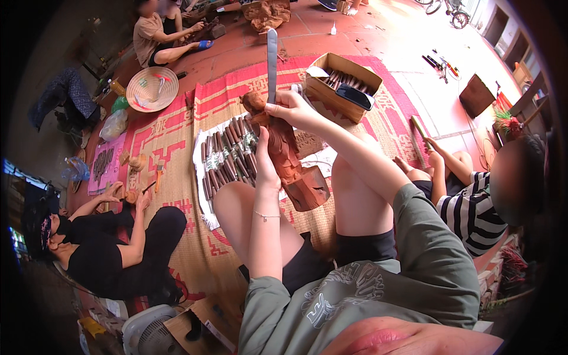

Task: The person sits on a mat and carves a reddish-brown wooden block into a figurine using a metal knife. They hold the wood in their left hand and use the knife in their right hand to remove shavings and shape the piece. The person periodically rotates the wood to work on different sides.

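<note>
Grey-green shirt cloth (349,302), wrinkled and printed, is seen nearest. Beyond it, between the knees, a carved reddish-brown wooden figure (284,152), rounded at the top, grooved along its middle and blocky at its base, is held at a tilt. It is grasped by the left hand (268,168), whose fingers are mostly hidden. A smooth, flat grey strip (272,65) is pinched upright by the right hand (290,110). Slender brown rods (228,173) are laid alongside.
</note>
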`<state>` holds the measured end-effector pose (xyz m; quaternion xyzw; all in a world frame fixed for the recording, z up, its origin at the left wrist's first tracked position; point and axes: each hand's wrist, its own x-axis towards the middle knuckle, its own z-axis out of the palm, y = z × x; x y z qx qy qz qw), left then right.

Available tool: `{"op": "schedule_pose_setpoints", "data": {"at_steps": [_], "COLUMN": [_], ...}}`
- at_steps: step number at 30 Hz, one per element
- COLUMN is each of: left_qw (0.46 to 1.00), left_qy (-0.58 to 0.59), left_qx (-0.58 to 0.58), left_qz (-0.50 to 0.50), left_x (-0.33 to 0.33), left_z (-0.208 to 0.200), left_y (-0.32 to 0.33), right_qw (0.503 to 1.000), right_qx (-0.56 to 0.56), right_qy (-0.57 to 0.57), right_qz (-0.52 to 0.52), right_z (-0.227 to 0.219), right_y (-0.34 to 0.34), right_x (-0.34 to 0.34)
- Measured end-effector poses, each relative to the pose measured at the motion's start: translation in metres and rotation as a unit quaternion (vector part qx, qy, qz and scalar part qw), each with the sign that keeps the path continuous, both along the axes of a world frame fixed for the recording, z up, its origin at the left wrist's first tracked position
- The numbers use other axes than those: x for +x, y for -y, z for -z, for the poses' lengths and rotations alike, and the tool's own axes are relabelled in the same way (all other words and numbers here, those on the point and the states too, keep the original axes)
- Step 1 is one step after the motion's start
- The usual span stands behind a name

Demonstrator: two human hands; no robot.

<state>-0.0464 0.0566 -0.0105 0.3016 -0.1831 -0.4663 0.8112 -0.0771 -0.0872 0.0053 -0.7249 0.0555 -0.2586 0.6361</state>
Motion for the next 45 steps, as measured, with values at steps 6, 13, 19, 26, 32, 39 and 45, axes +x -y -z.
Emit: {"op": "schedule_pose_setpoints", "data": {"at_steps": [6, 13, 19, 26, 32, 39, 45], "left_qw": [1.0, 0.999, 0.999, 0.999, 0.998, 0.997, 0.998], "left_qy": [-0.009, 0.011, 0.036, 0.041, 0.036, -0.013, 0.026], "left_qx": [-0.007, -0.005, 0.012, 0.022, 0.036, 0.007, 0.01], "left_qz": [-0.006, 0.031, 0.008, 0.024, 0.034, 0.074, 0.062], "left_x": [0.001, 0.002, 0.0, 0.004, 0.0, 0.003, -0.004], "left_z": [0.002, 0.001, 0.003, 0.013, 0.007, 0.01, -0.004], "left_y": [0.001, -0.004, 0.004, 0.008, 0.009, 0.008, 0.005], "right_qw": [0.998, 0.999, 0.996, 1.0, 0.996, 1.0, 0.999], "right_qx": [0.051, -0.016, -0.039, -0.001, -0.077, 0.003, -0.046], "right_qy": [0.02, 0.008, -0.01, -0.008, -0.042, -0.005, 0.0], "right_qz": [-0.022, -0.027, 0.08, -0.014, 0.02, 0.009, 0.009], "right_z": [-0.008, -0.01, 0.009, -0.008, -0.007, -0.009, -0.003], "right_y": [-0.002, -0.005, 0.006, 0.004, 0.006, 0.003, 0.009], "right_x": [-0.007, -0.011, -0.002, -0.013, -0.015, -0.014, -0.013]}}
